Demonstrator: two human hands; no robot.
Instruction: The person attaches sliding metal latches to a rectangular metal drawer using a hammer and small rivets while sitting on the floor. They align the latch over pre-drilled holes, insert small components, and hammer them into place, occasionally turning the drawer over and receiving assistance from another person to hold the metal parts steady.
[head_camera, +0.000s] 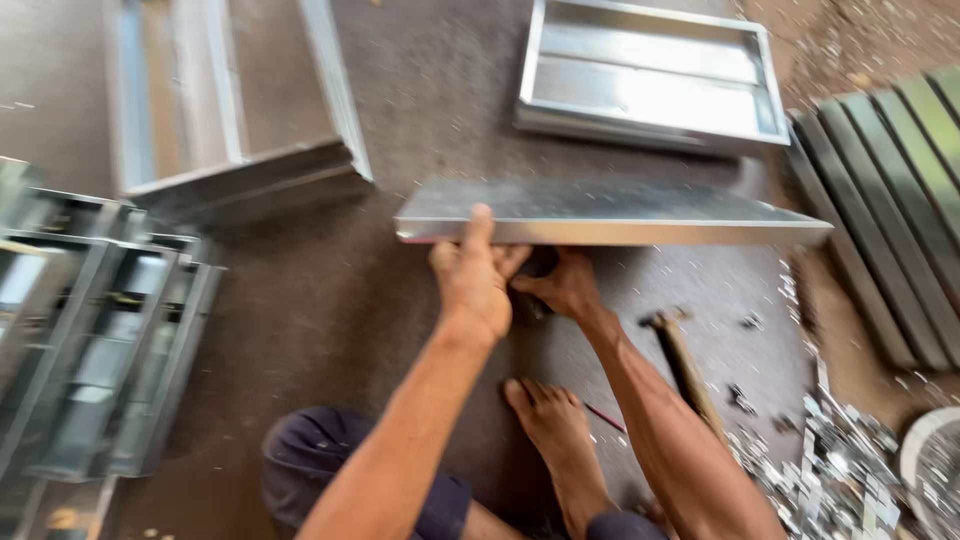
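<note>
Seen from the head camera, the person sits on the brown floor (330, 300) with one bare foot (550, 425) stretched forward. The left hand (473, 280) grips the near left end of a long metal panel (610, 213), thumb laid over its top face and the other fingers curled under the folded edge, so the panel is held tipped up off the floor at that end. The right hand (565, 288) is tucked just under the same edge, touching it; its fingers are bent, but whether they pinch the metal or only press against it cannot be told.

A hammer (680, 360) lies on the floor just right of the right forearm. Small metal scraps (840, 470) are piled toward the floor's near right corner. A finished metal tray (650, 75) lies beyond the panel, an open metal frame (235, 100) at the far left, and stacked frames (90, 340) along the left edge.

The folded edge looks thin and sharp: a slip could cut the fingers beneath it. The foot is near the scraps and bare.
</note>
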